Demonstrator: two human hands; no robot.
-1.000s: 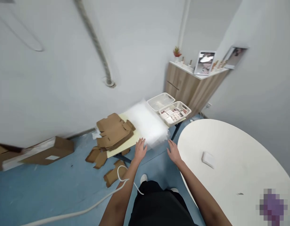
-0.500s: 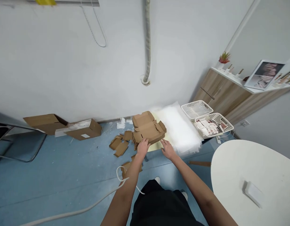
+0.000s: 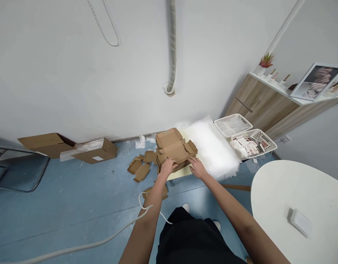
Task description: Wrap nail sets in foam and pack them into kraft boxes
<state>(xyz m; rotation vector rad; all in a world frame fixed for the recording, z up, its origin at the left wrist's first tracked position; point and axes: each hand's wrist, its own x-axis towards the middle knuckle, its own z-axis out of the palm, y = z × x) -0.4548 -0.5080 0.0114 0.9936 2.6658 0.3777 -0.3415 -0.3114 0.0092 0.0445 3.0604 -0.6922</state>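
A stack of flat brown cardboard box blanks (image 3: 174, 148) lies on a low pale-yellow table (image 3: 179, 173). My left hand (image 3: 168, 167) rests on the stack's near left edge, its fingers curled over the top blank. At the stack's near right corner my right hand (image 3: 196, 168) touches the cardboard with fingers spread. A heap of clear plastic bags (image 3: 212, 148) lies on the same table just to the right of the stack.
Two white baskets (image 3: 241, 135) stand right of the bags, one holding printed cards. Loose cardboard pieces (image 3: 140, 169) and open cartons (image 3: 94, 153) lie on the blue floor. A round white table (image 3: 300, 205) with a small white block (image 3: 300, 222) is at right. A wooden cabinet (image 3: 267, 106) stands behind.
My view has swung left. Both hands moved from the near edge of the plastic bags over to the cardboard stack and now rest on it.
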